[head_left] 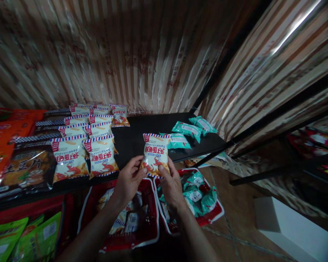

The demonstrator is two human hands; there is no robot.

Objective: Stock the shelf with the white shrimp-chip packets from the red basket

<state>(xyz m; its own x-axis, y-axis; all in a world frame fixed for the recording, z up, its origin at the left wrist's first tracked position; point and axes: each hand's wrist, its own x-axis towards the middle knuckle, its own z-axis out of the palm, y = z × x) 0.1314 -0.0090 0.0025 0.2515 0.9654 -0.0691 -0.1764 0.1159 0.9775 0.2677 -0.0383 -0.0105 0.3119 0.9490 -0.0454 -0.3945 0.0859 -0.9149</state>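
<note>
Between my two hands, a white and orange snack bag [155,154] with red lettering is held upright above the front of the black shelf [133,131]. My left hand [129,178] grips its lower left side, thumb in front. On the lower right side, my right hand [171,180] pinches it the same way. Matching bags [102,156] stand in rows on the shelf to the left. Several teal packets [187,129] lie on the shelf to the right, behind the held bag.
Below the shelf, a red basket [154,231] holds more white bags, and another red basket [220,214] holds teal packets. Brown bags [27,165] and orange bags stand at the far left. Black metal bars [251,123] slant across the right, above a white box [297,225].
</note>
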